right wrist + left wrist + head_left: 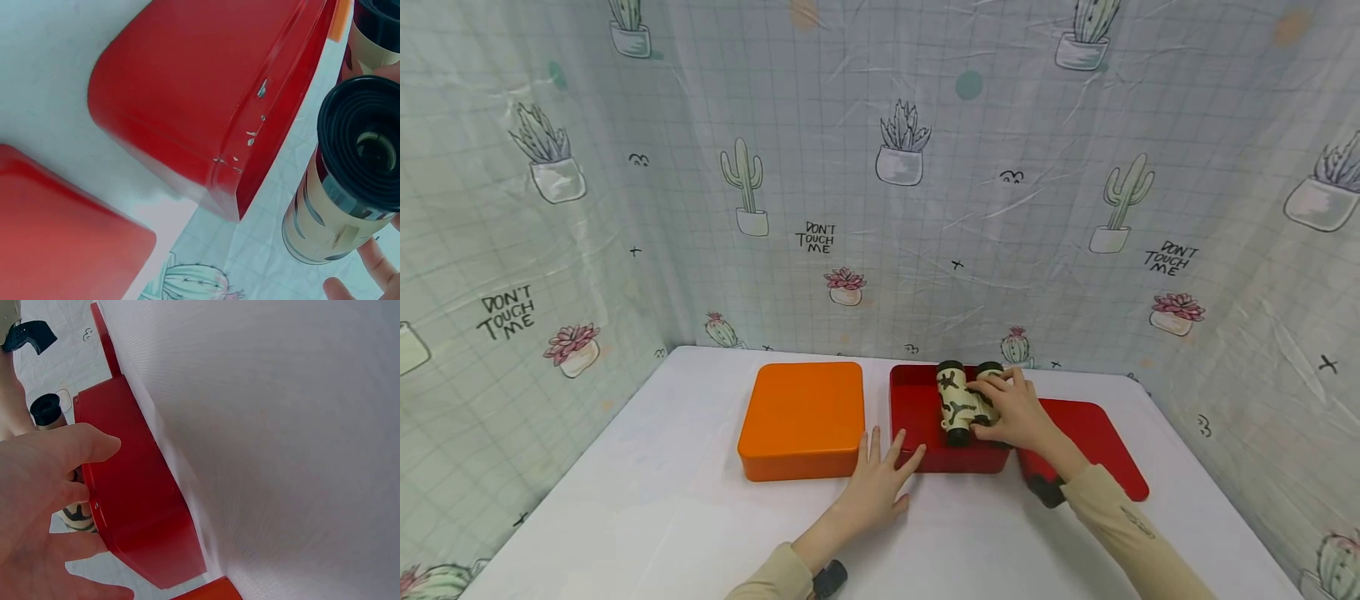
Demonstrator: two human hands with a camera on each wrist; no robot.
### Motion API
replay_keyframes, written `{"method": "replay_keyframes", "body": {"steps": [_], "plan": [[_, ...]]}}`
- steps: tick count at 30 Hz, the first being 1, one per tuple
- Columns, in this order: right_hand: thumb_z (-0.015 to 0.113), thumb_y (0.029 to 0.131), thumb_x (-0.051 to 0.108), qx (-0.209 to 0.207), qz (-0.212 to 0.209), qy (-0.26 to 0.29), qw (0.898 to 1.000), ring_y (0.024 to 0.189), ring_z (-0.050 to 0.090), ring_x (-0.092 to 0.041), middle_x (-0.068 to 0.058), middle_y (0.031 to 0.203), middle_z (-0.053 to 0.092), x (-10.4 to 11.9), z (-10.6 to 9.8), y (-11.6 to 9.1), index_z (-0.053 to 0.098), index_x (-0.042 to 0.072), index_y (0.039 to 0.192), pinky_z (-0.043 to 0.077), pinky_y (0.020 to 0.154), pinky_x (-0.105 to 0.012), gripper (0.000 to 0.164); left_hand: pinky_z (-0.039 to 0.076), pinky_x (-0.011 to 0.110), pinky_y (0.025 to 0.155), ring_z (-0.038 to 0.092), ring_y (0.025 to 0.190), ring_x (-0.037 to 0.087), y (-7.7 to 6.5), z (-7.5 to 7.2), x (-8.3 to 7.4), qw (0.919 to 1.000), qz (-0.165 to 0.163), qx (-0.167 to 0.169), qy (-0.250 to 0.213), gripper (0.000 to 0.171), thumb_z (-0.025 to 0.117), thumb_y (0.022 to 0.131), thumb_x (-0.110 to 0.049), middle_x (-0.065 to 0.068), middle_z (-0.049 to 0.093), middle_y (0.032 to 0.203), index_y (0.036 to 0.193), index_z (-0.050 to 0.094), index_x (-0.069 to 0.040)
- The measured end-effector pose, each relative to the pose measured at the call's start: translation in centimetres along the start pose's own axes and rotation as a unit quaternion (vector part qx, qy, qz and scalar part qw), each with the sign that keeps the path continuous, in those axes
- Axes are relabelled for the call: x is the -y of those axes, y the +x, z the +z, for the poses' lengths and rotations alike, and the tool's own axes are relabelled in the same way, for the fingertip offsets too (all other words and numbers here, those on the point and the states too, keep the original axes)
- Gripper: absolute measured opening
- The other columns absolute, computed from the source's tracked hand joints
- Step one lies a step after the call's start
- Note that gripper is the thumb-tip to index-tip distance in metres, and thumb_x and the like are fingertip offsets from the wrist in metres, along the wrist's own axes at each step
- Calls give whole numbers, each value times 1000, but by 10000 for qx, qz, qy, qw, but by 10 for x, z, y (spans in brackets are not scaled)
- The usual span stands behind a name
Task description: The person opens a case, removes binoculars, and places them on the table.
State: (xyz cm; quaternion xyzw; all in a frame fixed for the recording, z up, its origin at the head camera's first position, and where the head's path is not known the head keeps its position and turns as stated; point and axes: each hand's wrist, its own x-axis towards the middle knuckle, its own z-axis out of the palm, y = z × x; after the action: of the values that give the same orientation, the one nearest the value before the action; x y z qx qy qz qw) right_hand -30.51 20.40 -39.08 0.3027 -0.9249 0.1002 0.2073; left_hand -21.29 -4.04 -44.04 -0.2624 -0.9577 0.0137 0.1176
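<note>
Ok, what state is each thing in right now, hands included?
Red box: open, uncovered.
Red lid: lying flat, right of the red box.
Orange box: closed on top.
Binoculars: gripped, in or just above the red box; can't tell if resting.
Right hand: holding the binoculars.
Left hand: fingers spread, at the red box's near rim.

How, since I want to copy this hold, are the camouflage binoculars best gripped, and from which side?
Probably around the middle of the right barrel of the binoculars, from above and the right, as the right hand does: that barrel is rounded, points away from the person, and the red box is open on top.
</note>
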Motion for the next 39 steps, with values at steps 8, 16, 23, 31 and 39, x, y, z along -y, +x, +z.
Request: {"method": "replay_keyframes", "body": {"steps": [8, 16, 23, 31, 39], "plan": [[73, 61, 40, -7, -50, 12, 10000, 98, 38, -26, -3, 112, 59, 6, -10, -14, 59, 18, 113, 35, 68, -36, 58, 24, 60, 103, 35, 122, 49, 0, 0, 0, 10000, 18, -49, 24, 67, 63, 77, -41, 14, 37, 140, 136, 37, -23], [75, 60, 37, -73, -85, 3, 9999, 99, 37, -25, -3, 111, 59, 9, -13, -29, 59, 18, 113, 37, 70, -38, 59, 24, 60, 103, 35, 122, 48, 0, 0, 1, 10000, 2, -71, 14, 66, 61, 78, -45, 13, 37, 140, 136, 37, -24], [77, 57, 38, -213, -206, -23, 9996, 97, 37, -21, 0, 109, 59, 11, -17, -40, 60, 19, 111, 35, 68, -33, 59, 24, 59, 103, 35, 122, 48, 1, 2, 1, 10000, 15, -68, 57, 66, 60, 78, -48, 13, 37, 140, 136, 37, -24], [80, 53, 36, -218, -177, 68, 9996, 99, 37, -20, -1, 110, 60, 19, -20, -52, 60, 20, 111, 36, 70, -33, 63, 24, 60, 103, 34, 123, 48, 1, 2, 1, 10000, -33, -53, -21, 68, 61, 77, -47, 13, 36, 141, 136, 37, -24], [81, 50, 35, -307, -313, -1, 9990, 100, 36, -17, 0, 108, 60, 26, -22, -64, 60, 21, 108, 37, 70, -32, 63, 25, 60, 102, 36, 121, 49, 0, 2, 0, 9999, 26, -135, 44, 68, 62, 77, -47, 14, 37, 140, 136, 38, -23]]}}
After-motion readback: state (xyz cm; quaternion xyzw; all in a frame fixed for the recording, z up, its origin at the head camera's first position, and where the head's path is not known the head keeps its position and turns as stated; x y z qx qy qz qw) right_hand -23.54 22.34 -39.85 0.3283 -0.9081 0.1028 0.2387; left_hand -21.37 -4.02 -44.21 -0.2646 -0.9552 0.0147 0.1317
